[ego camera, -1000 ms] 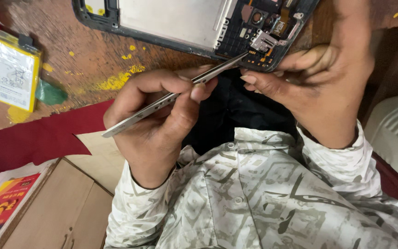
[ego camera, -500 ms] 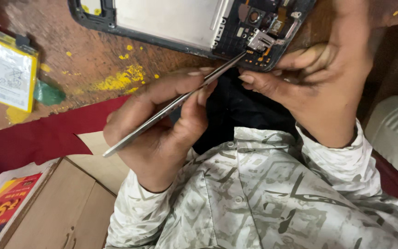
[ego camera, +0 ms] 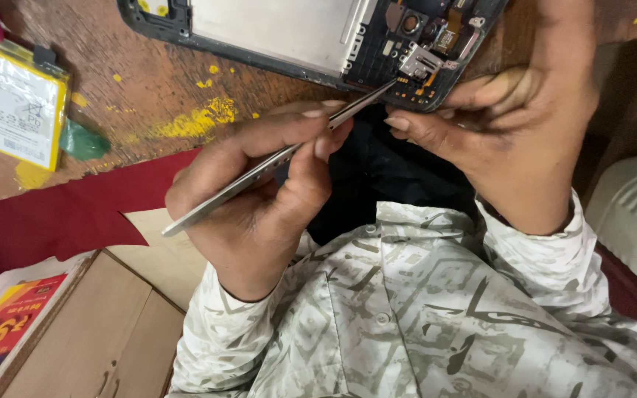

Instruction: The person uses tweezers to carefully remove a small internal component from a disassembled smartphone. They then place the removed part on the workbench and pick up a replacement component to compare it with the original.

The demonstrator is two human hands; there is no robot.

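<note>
An opened phone [ego camera: 282,33] lies back-up on the worn wooden table [ego camera: 141,88], its circuit board and camera module exposed at its right end. My left hand [ego camera: 259,206] pinches slim metal tweezers [ego camera: 259,171]. Their tip touches the board's lower edge beside a small metal part [ego camera: 422,63]. My right hand [ego camera: 525,140] grips that same corner of the phone from the right, with its thumb just under the tweezers' tip.
A flat yellow-edged battery [ego camera: 9,103] lies at the far left, next to a small green piece [ego camera: 82,140]. A red cloth [ego camera: 53,214] hangs over the table's front edge. Below are a wooden drawer front [ego camera: 90,339] and an orange-red printed card [ego camera: 1,339].
The rear end of the tweezers has tipped a little lower, while the tip stays at the phone's board. Both hands keep their hold.
</note>
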